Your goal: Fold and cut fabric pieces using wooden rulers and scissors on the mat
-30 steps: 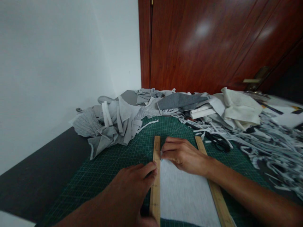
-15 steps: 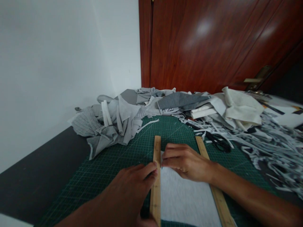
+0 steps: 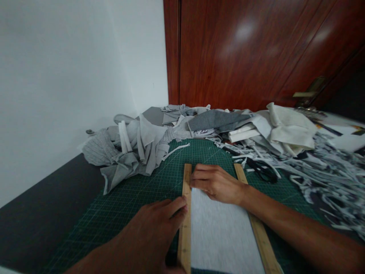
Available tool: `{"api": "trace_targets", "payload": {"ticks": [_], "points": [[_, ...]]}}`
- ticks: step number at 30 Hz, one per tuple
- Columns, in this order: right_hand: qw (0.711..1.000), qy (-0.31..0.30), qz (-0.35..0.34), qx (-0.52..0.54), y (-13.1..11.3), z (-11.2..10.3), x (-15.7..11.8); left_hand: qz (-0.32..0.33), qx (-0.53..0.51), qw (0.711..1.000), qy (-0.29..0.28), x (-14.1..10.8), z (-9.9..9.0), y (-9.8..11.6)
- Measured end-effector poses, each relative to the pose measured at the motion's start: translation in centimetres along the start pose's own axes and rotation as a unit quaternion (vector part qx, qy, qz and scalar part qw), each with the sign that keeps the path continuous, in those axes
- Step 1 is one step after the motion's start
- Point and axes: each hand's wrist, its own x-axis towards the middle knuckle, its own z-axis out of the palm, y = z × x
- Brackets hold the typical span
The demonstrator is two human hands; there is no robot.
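Note:
A piece of light grey fabric [image 3: 221,232] lies on a green gridded cutting mat [image 3: 137,190], between two wooden rulers. My left hand [image 3: 154,228] bears down on the left wooden ruler [image 3: 186,224], fingertips on its face and thumb lower down. Beside that ruler's right edge, near its far end, my right hand [image 3: 215,182] is closed in a pinch over the fabric. Whatever is in the pinch is too small and hidden to name. The right wooden ruler [image 3: 265,243] runs along the fabric's other side, and my right forearm crosses above it.
Crumpled grey fabric [image 3: 142,140] is heaped at the mat's left. More cloth pieces [image 3: 219,120] line the back, by a brown wooden door [image 3: 242,57]. Black-handled scissors [image 3: 264,171] lie at the right, beside a pile of cut fabric strips [image 3: 327,179]. A white wall [image 3: 71,68] stands left.
My right hand has slid farther away along the ruler's edge, toward its far end, still pinched. My left hand stays pressed on the ruler. The view has shifted slightly.

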Motion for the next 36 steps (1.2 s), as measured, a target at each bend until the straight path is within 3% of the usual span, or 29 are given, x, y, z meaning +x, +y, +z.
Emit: {"api": "trace_targets", "payload": {"ticks": [11,18,26,36], "points": [[0.997,0.011,0.063,-0.040,1.9,0.0,-0.1,0.001,-0.028,1.000,0.002,0.5,-0.6,0.1],[0.999,-0.020,0.014,-0.036,0.2,-0.4,0.1,0.006,-0.009,1.000,-0.005,0.1,-0.5,0.2],[0.995,-0.026,0.036,-0.088,0.7,-0.3,0.5,-0.010,0.022,1.000,-0.012,0.2,0.3,0.1],[0.991,-0.057,-0.004,-0.117,-1.4,-1.3,0.9,-0.003,-0.005,1.000,0.000,0.0,0.1,0.0]]}}
